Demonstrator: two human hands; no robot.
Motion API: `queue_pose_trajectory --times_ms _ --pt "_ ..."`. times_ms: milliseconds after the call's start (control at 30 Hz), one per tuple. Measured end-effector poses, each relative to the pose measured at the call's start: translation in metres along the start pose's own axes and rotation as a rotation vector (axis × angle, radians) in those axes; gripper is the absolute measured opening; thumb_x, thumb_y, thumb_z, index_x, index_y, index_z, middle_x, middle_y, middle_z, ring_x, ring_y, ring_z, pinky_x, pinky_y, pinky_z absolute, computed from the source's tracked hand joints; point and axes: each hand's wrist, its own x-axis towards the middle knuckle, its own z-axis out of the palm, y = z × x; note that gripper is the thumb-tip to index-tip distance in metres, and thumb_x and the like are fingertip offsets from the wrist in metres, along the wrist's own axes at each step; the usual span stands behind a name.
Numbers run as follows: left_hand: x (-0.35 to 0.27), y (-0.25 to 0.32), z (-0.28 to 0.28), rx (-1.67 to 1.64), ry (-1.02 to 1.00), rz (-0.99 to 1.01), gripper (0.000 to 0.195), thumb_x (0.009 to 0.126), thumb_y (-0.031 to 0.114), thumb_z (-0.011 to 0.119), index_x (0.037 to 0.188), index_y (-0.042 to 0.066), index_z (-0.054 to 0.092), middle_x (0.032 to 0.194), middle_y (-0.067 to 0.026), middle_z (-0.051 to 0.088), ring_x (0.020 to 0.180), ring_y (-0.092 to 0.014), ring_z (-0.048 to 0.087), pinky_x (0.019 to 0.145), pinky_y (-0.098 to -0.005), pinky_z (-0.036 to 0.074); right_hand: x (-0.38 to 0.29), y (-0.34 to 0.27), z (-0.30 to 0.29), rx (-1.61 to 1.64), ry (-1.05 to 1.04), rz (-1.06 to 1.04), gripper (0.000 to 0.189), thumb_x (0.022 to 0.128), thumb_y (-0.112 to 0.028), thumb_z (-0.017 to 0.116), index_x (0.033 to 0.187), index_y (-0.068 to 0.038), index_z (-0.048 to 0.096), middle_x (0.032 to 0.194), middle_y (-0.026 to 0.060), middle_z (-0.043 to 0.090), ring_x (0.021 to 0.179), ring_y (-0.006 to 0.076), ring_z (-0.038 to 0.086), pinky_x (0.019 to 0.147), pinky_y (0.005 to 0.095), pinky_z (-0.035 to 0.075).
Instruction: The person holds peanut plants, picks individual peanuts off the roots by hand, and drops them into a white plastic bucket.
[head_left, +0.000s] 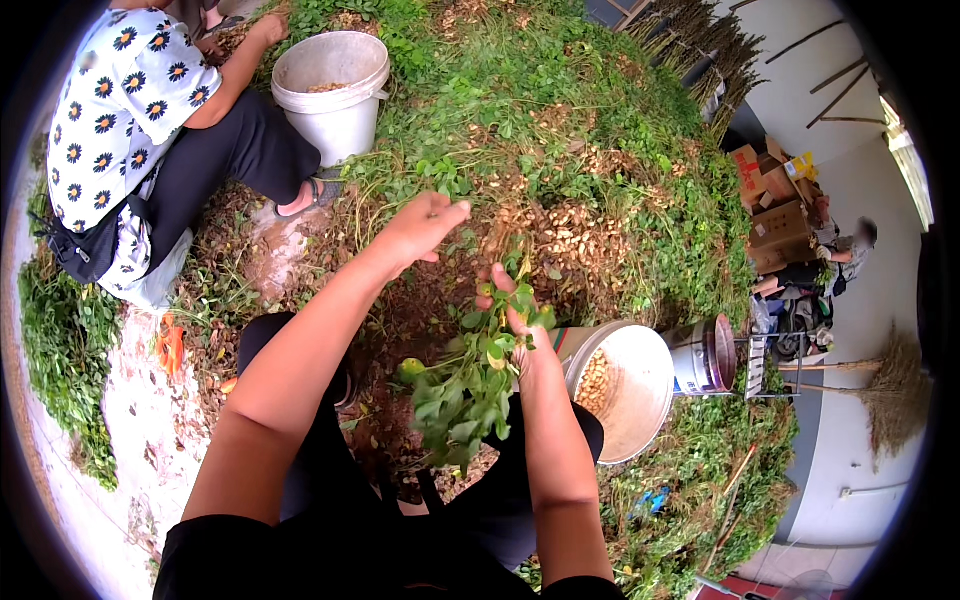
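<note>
My right hand (516, 304) grips the stems of a leafy peanut plant (465, 390). Its green leaves hang down towards my lap, in front of my right wrist. Just up and left of it, my left hand (421, 231) is held over the ground, thumb apart from the curled fingers; no object shows in it, though its palm side is hidden. Beyond both hands, harvested peanut pods (577, 238) still on their roots lie in a heap of pulled plants (487, 112). By my right forearm, a white plastic bucket (634, 397) tilts towards me with loose peanuts (594, 381) inside.
A person in a flower-print shirt (127, 112) sits at upper left beside another white bucket (330, 112) with peanuts. A second bucket (701, 356) stands at right. Cardboard boxes (780, 225), another person (844, 255) and a twig broom (896, 397) are along the wall.
</note>
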Motion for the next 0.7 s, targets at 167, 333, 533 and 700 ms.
queue_pose_trajectory --times_ms 167,333,533,700 --pt "-0.011 -0.003 0.030 -0.062 -0.156 0.124 0.064 0.095 0.056 0.048 0.125 -0.001 0.052 0.114 -0.0115 0.059 0.115 -0.021 0.054 0.091 -0.0374 0.046 -0.031 -0.013 0.026 -0.249 -0.215 -0.201 0.046 0.094 -0.042 0.059 0.115 -0.002 0.053 0.089 0.0085 0.062 0.072 0.0196 0.063 0.064 0.0325 0.051" --pt "-0.011 0.008 0.032 -0.288 -0.167 0.161 0.046 0.100 0.044 0.045 0.109 0.001 0.058 0.090 -0.0063 0.061 0.102 -0.019 0.062 0.094 -0.0335 0.044 -0.042 -0.004 0.036 -1.066 -0.033 -0.437 0.064 0.091 -0.041 0.062 0.128 0.006 0.039 0.115 0.0269 0.057 0.103 0.0410 0.059 0.088 0.0435 0.048" --pt "-0.020 0.019 0.035 -0.272 -0.253 0.266 0.035 0.102 0.035 0.044 0.086 0.006 0.054 0.075 -0.0039 0.057 0.083 -0.017 0.064 0.083 -0.0317 0.046 -0.046 -0.035 0.000 -0.783 -0.005 -0.716 0.056 0.093 -0.035 0.061 0.132 0.000 0.043 0.118 0.0181 0.058 0.103 0.0257 0.061 0.088 0.0366 0.049" --pt "-0.026 0.013 0.049 -0.009 -0.339 0.308 0.034 0.104 0.033 0.040 0.088 0.006 0.054 0.072 -0.0008 0.056 0.078 -0.011 0.062 0.065 -0.0256 0.045 -0.048 -0.047 0.007 -0.508 0.173 -0.914 0.028 0.094 -0.024 0.062 0.107 -0.001 0.054 0.095 0.0089 0.063 0.080 0.0151 0.061 0.070 0.0289 0.050"
